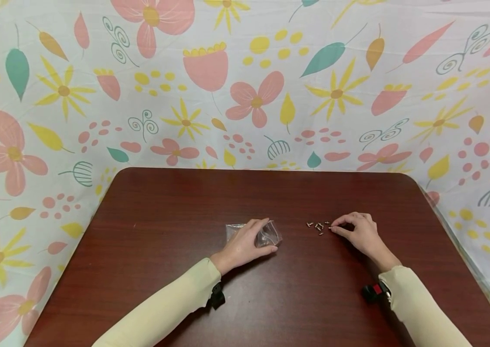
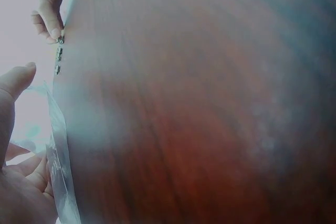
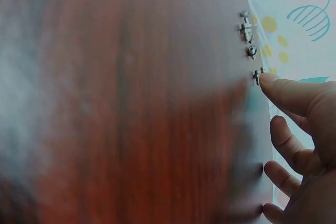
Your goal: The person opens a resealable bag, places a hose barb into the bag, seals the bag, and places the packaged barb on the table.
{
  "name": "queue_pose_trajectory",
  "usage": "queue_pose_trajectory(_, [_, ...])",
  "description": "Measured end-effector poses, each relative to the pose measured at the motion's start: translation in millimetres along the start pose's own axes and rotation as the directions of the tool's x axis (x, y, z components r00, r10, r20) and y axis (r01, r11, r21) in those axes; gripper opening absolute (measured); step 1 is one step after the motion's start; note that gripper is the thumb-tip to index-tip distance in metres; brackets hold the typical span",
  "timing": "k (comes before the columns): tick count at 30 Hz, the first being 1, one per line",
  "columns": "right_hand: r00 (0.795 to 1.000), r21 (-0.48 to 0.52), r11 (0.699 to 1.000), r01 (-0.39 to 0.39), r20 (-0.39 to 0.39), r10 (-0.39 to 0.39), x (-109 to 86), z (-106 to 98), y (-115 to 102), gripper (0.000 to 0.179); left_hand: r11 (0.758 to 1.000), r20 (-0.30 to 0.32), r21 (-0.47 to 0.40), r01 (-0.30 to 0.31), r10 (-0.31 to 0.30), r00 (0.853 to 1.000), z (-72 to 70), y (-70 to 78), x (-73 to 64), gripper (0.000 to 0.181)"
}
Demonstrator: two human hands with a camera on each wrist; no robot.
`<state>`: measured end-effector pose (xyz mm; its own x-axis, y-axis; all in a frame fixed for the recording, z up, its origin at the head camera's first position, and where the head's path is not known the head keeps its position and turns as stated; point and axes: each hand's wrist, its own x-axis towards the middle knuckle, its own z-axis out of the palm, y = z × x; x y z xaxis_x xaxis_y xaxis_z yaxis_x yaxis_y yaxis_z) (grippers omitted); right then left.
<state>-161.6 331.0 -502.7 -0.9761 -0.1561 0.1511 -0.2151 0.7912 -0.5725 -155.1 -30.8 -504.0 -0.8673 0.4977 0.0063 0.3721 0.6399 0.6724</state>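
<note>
My left hand (image 1: pixel 245 243) holds a clear plastic zip bag (image 1: pixel 268 235), its thumb and fingers spread around the bag's mouth. In the left wrist view the thin film of the bag (image 2: pixel 62 166) runs beside those fingers. To the right, my right hand (image 1: pixel 360 232) pinches a small metal screw (image 3: pixel 257 76) between thumb and index finger, close over the tabletop. Several more small shiny screws (image 1: pixel 318 226) lie in a loose cluster just left of the right fingertips, between the two hands.
The dark reddish-brown wooden table (image 1: pixel 162 207) has rounded far corners. Behind it and along its sides hangs a white cloth (image 1: pixel 253 53) printed with flowers and leaves. Each wrist carries a black camera (image 1: pixel 216 295) near the pale yellow sleeve.
</note>
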Motion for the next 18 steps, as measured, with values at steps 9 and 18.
queue_pose_trajectory(9, [1.000,0.043,0.999,0.011,-0.027,-0.010,-7.4,-1.6,-10.9,0.005,1.000,0.001,-0.018,0.006,-0.006,1.000,-1.9,4.0,-1.5,0.083])
queue_pose_trajectory(18, [0.996,0.053,0.997,0.063,-0.061,-0.060,-10.3,2.0,-23.9,0.009,1.000,0.001,-0.023,0.008,-0.008,1.000,1.0,1.5,-1.7,0.083])
